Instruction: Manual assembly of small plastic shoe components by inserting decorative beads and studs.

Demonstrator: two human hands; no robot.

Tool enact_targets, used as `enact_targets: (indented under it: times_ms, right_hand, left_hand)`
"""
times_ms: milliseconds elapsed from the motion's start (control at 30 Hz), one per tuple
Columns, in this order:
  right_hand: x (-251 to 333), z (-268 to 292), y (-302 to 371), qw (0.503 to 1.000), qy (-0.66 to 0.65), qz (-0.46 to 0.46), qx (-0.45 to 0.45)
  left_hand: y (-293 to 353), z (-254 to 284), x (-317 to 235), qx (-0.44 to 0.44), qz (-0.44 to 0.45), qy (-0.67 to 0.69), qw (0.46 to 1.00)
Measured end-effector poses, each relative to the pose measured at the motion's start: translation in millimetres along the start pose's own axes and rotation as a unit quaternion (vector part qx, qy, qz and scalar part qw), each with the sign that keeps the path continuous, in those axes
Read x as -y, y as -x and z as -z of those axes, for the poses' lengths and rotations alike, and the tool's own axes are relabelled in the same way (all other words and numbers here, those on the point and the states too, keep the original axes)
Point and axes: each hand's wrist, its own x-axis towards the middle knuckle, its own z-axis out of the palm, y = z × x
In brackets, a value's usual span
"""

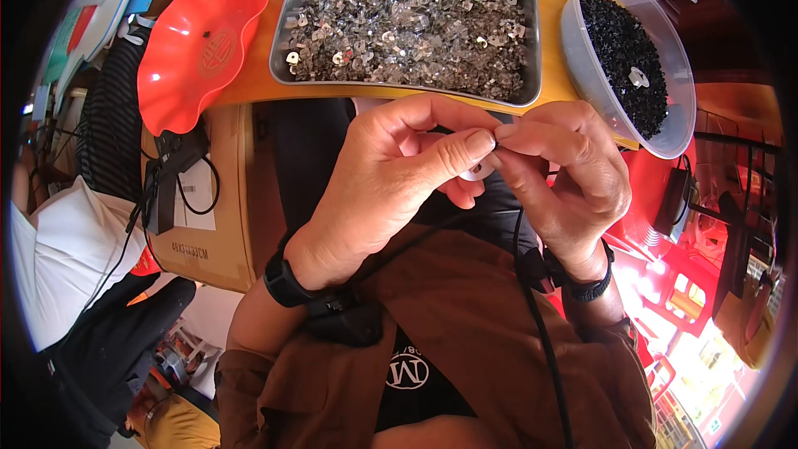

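An orange-yellow table [552,33] bears a grey rectangular metal tray [536,41] heaped with small shiny pieces [407,17] at its middle, a red wavy-rimmed dish [179,83] at the left, partly jutting past the front edge, and a translucent plastic tub [675,58] of little black bits [619,46] at the right

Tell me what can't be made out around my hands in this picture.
All in the head view:
Small pale piece: full outline, covered by the fingers of your left hand and right hand.
Right fingertips' grip: the thumb and fingers cover it.
Metal tray: far rim, cut off by the top edge.
Black bits: single shapes, too small.
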Motion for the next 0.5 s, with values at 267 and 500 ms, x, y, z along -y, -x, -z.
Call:
enact_targets:
  times_ms: [267, 500]
  right_hand:
    - [-0.1, -2.5, 0.1, 0.998, -0.04, -0.05, -0.002]
    - [-2.7, 0.8, -2.2, 1.0, 0.008, 0.002, 0.002]
  left_hand:
    - [1.5, 1.2, -1.1, -0.009, -0.004, -0.02, 1.0]
    - [1.4, 2.3, -2.2, -0.011, -0.03, -0.053, 0.998]
